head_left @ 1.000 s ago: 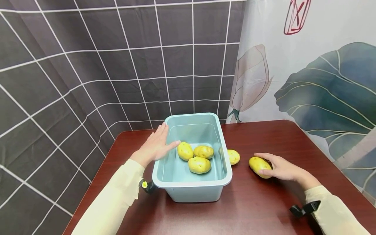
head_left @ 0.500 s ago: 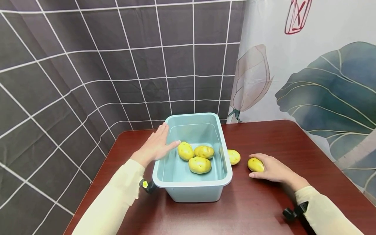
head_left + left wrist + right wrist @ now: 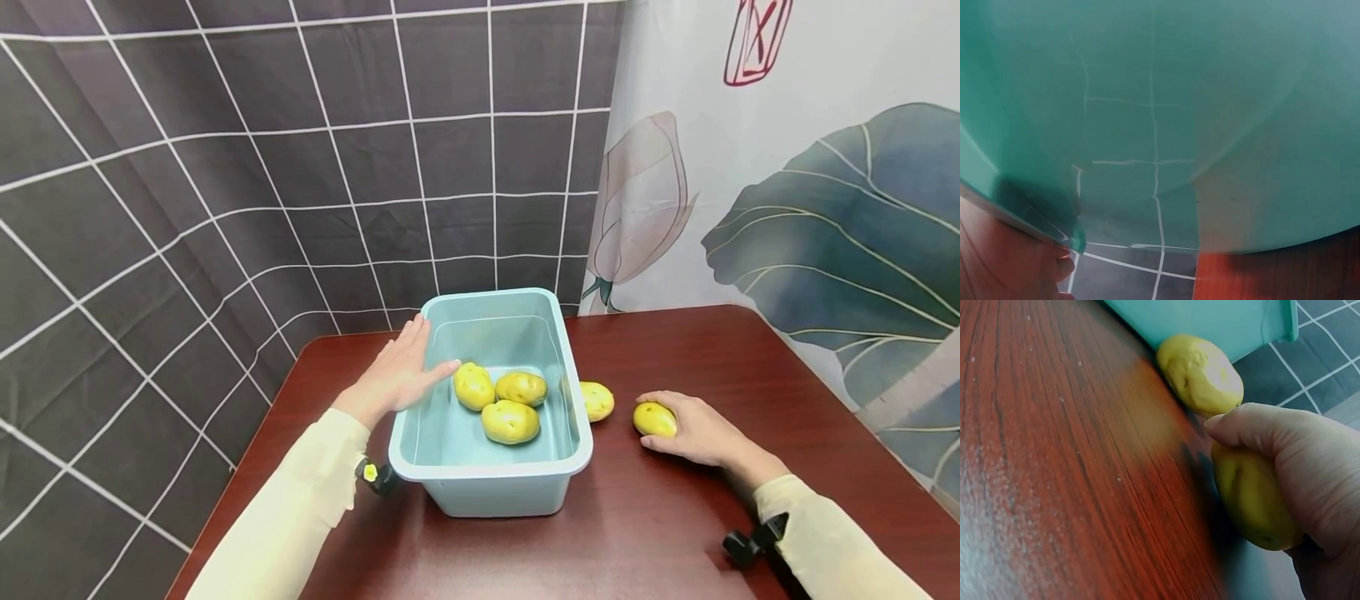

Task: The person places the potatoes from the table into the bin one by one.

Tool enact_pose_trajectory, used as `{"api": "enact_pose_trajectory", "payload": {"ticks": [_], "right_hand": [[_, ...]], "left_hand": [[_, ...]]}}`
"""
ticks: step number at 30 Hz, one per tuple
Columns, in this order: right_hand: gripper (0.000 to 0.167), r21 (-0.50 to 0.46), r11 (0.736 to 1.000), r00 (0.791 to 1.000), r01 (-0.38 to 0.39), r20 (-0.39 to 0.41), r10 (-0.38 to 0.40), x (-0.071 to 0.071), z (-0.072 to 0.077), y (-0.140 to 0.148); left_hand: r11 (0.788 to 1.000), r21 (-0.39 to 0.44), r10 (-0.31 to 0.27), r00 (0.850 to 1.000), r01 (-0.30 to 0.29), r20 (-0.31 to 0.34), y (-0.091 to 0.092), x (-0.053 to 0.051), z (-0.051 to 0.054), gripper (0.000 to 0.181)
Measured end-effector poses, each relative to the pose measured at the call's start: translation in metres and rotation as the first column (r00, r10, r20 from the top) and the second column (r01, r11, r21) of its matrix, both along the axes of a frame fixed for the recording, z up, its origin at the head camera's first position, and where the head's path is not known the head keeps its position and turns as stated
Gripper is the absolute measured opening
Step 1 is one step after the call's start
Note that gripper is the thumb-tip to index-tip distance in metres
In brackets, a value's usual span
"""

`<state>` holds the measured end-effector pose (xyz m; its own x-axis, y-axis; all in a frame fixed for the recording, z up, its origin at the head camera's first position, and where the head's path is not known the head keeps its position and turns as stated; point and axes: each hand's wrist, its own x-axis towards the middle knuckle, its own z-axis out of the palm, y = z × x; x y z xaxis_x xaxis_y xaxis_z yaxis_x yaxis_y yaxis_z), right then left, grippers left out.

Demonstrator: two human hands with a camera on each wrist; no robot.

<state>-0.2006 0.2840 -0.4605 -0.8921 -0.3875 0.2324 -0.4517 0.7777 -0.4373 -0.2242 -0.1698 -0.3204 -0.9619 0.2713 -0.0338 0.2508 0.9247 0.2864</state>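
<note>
Potatoes are spread between tub and tabletop, and I watch the person's hands from afar. The left hand [image 3: 397, 371] lies flat over the left side of the pale blue tub [image 3: 487, 471], fingers straight and together, thumb spread out over the inside. I judge it a steadying touch: nothing is gripped, and a palm at the edge would be enough to keep a light tub from sliding. Its thumb tip looks close to the leftmost potato [image 3: 473, 386], though I cannot tell whether they meet.

The right hand [image 3: 705, 429] holds a potato [image 3: 654, 418] to the right of the tub, thumb on the near side and fingers round the far side. That spread grasp suits a smooth, rounded body, I think, since it bears on opposite flanks. From my views I cannot tell whether the potato rests on the table [image 3: 525, 558] or sits just above it.

Another potato [image 3: 597, 402] lies loose on the wood, between that hand and the tub, right by the tub's wall and partly covered by the rim from above. Inside, the leftmost potato, a right-hand potato [image 3: 521, 387] and a front potato [image 3: 510, 422] cluster on the floor of the tub; I suspect their round sides make them settle together.
</note>
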Motion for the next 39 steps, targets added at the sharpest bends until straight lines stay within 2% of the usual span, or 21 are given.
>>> {"api": "enact_pose_trajectory", "payload": {"ticks": [6,11,24,39], "right_hand": [[0.058,-0.023,1.0,1.0,-0.008,-0.013,0.008,0.0,0.0,0.001],[0.058,-0.051,0.998,0.999,-0.022,-0.032,0.02,-0.002,0.006,0.001],[0.058,-0.107,0.994,1.0,-0.006,-0.009,0.005,-0.002,0.038,-0.002],[0.058,-0.12,0.993,0.997,-0.019,-0.078,0.009,0.0,0.073,-0.007]], "left_hand": [[1.0,0.002,0.004,1.0,-0.004,0.004,0.0,0.0,-0.002,0.096],[1.0,-0.009,0.006,1.0,-0.006,-0.011,-0.001,-0.002,-0.003,0.096],[1.0,-0.015,-0.006,1.0,0.006,-0.015,-0.001,-0.002,-0.003,0.097],[1.0,-0.017,0.01,1.0,-0.01,-0.01,-0.001,-0.002,-0.003,0.096]]}}
